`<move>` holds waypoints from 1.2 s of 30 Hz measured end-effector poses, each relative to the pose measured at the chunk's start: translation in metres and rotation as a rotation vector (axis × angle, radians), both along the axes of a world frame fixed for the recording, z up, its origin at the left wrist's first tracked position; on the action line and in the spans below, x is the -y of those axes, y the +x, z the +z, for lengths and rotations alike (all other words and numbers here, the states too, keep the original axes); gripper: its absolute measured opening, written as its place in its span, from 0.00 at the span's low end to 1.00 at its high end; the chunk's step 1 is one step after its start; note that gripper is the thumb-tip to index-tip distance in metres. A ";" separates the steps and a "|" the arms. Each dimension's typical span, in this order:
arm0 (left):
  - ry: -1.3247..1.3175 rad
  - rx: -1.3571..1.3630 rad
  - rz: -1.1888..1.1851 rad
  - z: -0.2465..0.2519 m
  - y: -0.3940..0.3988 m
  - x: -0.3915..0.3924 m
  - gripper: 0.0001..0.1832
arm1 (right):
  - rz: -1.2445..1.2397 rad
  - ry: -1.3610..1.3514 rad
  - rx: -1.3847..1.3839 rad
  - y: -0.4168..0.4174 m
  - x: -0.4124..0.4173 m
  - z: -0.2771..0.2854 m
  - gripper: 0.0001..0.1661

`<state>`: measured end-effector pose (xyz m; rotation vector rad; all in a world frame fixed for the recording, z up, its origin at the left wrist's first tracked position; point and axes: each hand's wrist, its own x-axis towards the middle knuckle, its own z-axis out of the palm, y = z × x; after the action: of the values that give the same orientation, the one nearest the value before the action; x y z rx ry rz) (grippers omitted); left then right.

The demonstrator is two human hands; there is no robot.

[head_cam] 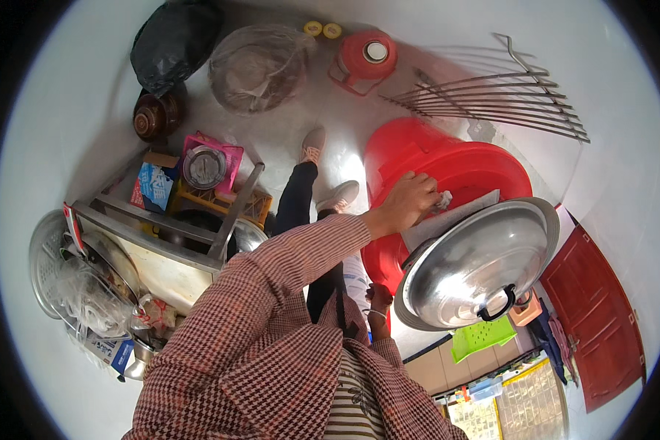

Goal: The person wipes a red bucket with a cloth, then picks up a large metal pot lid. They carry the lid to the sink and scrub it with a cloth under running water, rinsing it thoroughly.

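Observation:
My left hand (pixel 404 204) is reached out over a red plastic tub (pixel 489 165), closed on a crumpled white tissue or cloth (pixel 444 201). Just beyond it, a flat pale sheet or board (pixel 462 212) runs along the side of a large aluminium pot. The pot's domed lid (pixel 473 269) is on, with a black loop handle (pixel 498 305) on top. My right hand (pixel 379 296), a bracelet at its wrist, hangs lower, near the tub and the pot's left edge. Its fingers are curled and in shade, so whether they hold anything is unclear.
On the left, a metal-framed table (pixel 181 269) bears pans and plastic bags (pixel 91 297). Boxes (pixel 157 187) and a pink basket (pixel 234 159) stand nearby. A red thermos (pixel 366 60) and plastic-covered basin (pixel 258 71) sit ahead; a metal rack (pixel 500 102) is at upper right.

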<state>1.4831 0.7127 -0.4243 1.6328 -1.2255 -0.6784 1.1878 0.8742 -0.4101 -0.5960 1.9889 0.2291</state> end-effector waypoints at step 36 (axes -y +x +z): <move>0.185 0.290 -0.043 0.003 -0.025 -0.005 0.07 | 0.052 -0.170 0.084 -0.022 -0.015 -0.017 0.14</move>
<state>1.4579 0.7182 -0.4211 1.9135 -1.4428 -0.6103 1.1659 0.8890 -0.4269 -0.7542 1.9251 0.0657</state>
